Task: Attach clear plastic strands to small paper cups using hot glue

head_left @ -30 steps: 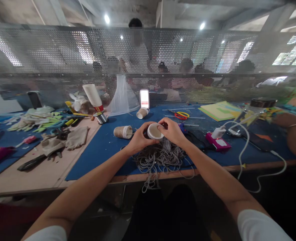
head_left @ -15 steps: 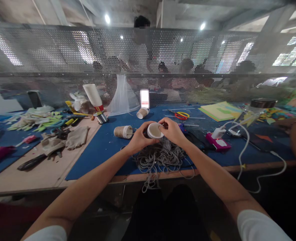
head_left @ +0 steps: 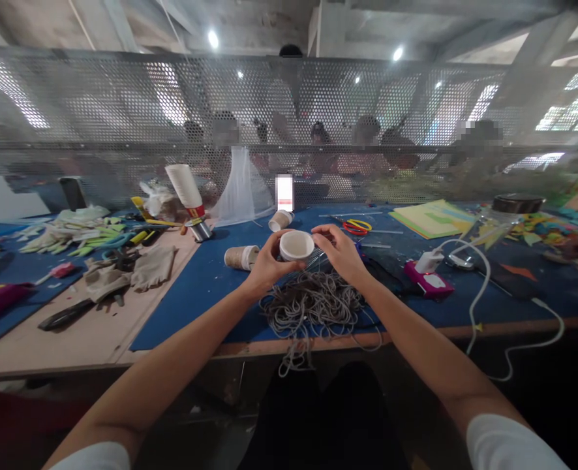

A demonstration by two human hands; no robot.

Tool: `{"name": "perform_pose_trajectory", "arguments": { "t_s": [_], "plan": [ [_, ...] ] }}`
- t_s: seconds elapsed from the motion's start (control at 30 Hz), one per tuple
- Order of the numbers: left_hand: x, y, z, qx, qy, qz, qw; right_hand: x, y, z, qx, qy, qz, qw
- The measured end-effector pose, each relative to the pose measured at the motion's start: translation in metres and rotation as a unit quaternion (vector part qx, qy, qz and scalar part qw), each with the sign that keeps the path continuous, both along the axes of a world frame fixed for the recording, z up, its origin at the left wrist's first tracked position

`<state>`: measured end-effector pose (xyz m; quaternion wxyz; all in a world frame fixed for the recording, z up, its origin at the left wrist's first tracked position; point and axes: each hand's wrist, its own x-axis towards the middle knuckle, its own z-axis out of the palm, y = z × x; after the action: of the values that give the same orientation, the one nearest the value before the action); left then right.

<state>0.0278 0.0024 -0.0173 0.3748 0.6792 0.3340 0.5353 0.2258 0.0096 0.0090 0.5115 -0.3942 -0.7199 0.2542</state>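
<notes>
Head view, clock read from the cup (head_left: 297, 246), and it's up in the left hand (head_left: 266, 261), fingers wrapped round the side, mouth facing up and back. Right hand (head_left: 340, 253) sits just off the rim at three o'clock, fingers bent and part spread; whether thumb and finger pinch anything is too small to tell.

Room now! Best of it is bare mat (head_left: 186, 307) at eight o'clock, out to its slanting edge. Tight at nine, where the wrapped cup (head_left: 239, 258) lies close by the left hand. Far cup (head_left: 280, 220) at eleven, scissors (head_left: 362, 225) between two and three, a bare strip between them at one. Mesh (head_left: 328, 98) walls off twelve. Down at five, the cord (head_left: 313, 301) heaps up and spills over the table edge (head_left: 250, 347).

And the change: half a second ago both hands were on the cup, right thumb at its rim. Now the right has come away, and the cup has swung slightly left and outward.
</notes>
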Motion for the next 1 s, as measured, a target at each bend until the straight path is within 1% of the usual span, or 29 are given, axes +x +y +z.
{"name": "perform_pose_trajectory", "arguments": {
  "t_s": [0.13,0.27,0.33,0.43,0.5,0.6,0.67,0.8,0.9,1.0],
  "plan": [
    [-0.001,0.000,0.002,-0.005,-0.020,0.048,0.999,-0.001,0.000,-0.003,0.018,0.004,-0.045,0.999],
    [-0.001,0.004,0.001,-0.017,-0.064,0.063,0.996,-0.003,0.003,-0.008,0.042,-0.013,-0.041,0.998],
    [-0.002,0.005,0.000,-0.035,-0.096,0.073,0.992,-0.003,0.002,-0.009,0.103,-0.018,-0.057,0.993],
    [-0.002,0.006,-0.001,-0.055,-0.134,0.077,0.986,-0.002,-0.003,-0.007,0.228,-0.048,-0.125,0.965],
    [-0.003,0.006,-0.001,-0.066,-0.153,0.065,0.984,-0.002,-0.007,-0.006,0.263,-0.108,-0.134,0.949],
    [-0.002,0.004,-0.002,-0.075,-0.177,0.044,0.980,-0.006,-0.008,-0.010,0.244,-0.223,-0.093,0.939],
    [0.000,0.003,-0.001,-0.078,-0.184,0.035,0.979,-0.010,-0.006,-0.016,0.225,-0.264,-0.089,0.934],
    [0.004,-0.001,0.001,-0.080,-0.173,0.018,0.982,-0.015,-0.002,-0.023,0.212,-0.253,-0.114,0.937],
    [0.004,-0.004,0.004,-0.074,-0.170,-0.012,0.983,-0.013,-0.001,-0.022,0.209,-0.228,-0.095,0.946],
    [-0.001,-0.006,0.008,-0.086,-0.185,-0.037,0.978,-0.010,0.000,-0.019,0.203,-0.210,-0.076,0.953]
  ]
}}
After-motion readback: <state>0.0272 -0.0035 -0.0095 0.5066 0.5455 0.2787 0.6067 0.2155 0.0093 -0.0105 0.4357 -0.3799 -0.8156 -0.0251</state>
